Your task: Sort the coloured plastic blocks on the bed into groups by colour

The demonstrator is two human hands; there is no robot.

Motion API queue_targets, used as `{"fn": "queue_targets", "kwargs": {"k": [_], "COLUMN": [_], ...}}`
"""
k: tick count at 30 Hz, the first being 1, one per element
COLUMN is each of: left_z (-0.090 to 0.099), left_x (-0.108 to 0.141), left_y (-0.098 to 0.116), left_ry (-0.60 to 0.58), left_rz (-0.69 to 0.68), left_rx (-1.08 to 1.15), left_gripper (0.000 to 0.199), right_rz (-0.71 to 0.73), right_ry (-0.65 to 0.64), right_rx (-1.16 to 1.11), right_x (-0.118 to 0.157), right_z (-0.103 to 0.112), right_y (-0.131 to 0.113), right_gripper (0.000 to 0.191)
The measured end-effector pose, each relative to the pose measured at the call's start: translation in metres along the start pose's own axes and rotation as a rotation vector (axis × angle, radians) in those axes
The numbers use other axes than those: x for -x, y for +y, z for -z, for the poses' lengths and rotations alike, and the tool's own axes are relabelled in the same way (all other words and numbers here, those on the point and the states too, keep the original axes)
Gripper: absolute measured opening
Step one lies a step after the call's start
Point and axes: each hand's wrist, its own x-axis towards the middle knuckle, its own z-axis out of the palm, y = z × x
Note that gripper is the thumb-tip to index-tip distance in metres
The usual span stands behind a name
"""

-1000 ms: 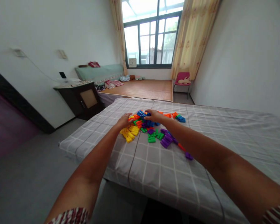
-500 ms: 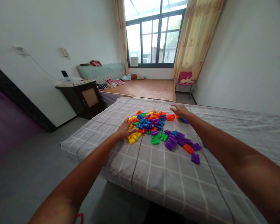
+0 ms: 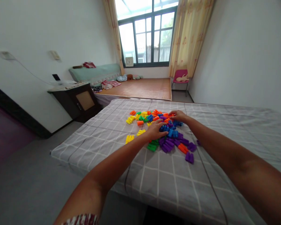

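Observation:
A heap of plastic building blocks in several colours lies on a grey checked bedsheet [image 3: 164,178]. My left hand [image 3: 156,129] rests against the blue blocks [image 3: 172,133] in the middle of the heap, fingers spread. At the far right side of the heap, my right hand [image 3: 178,115] touches orange and blue pieces, its fingers apart and bent slightly. Purple blocks [image 3: 166,145] lie in front of the hands, with green blocks [image 3: 152,147] beside them. Yellow blocks [image 3: 129,138] are scattered to the left. Pieces beneath my left palm are hidden.
Beyond this bed stands another bed with a brown mat [image 3: 140,87]. A dark cabinet [image 3: 81,101] is at the left. Near the curtain stands a pink chair [image 3: 180,76] with a plush toy on it. The bed's near edge runs below my arms.
My left hand has swept rightward, and blue blocks have shifted right toward the purple ones. Yellow blocks now lie exposed on the left. My right hand has come down onto the heap's edge.

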Motion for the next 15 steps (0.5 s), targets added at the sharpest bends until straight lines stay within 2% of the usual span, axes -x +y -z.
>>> {"fn": "queue_targets", "kwargs": {"k": [5,8,9,11,14,15], "left_z": [-0.034,-0.031,-0.023,0.001,0.046,0.059], "left_x": [-0.029,-0.039,-0.040,-0.037,-0.019,-0.010], "left_y": [0.035,0.039,0.032,0.004,-0.066,-0.091], "left_ry": [-0.033,-0.039,-0.014,0.088,0.271,0.290], "left_rz": [-0.161,-0.268,-0.265,-0.166,0.183,0.310], "left_rx": [0.056,0.084,0.080,0.049,-0.083,-0.140], "left_gripper": [0.047,0.046,0.045,0.041,0.037,0.036], "right_rz": [0.075,0.117,0.118,0.088,-0.022,-0.054], "right_ry": [-0.007,-0.012,0.007,0.060,0.069,0.041], "right_rx": [-0.169,-0.223,-0.234,-0.233,-0.168,-0.139], "right_x": [0.021,0.031,0.031,0.027,0.009,0.001], "right_z": [0.010,0.020,0.024,0.033,0.041,0.041], "right_y": [0.014,0.013,0.013,0.015,0.021,0.022], "right_gripper": [0.031,0.043,0.047,0.054,0.064,0.066]}}
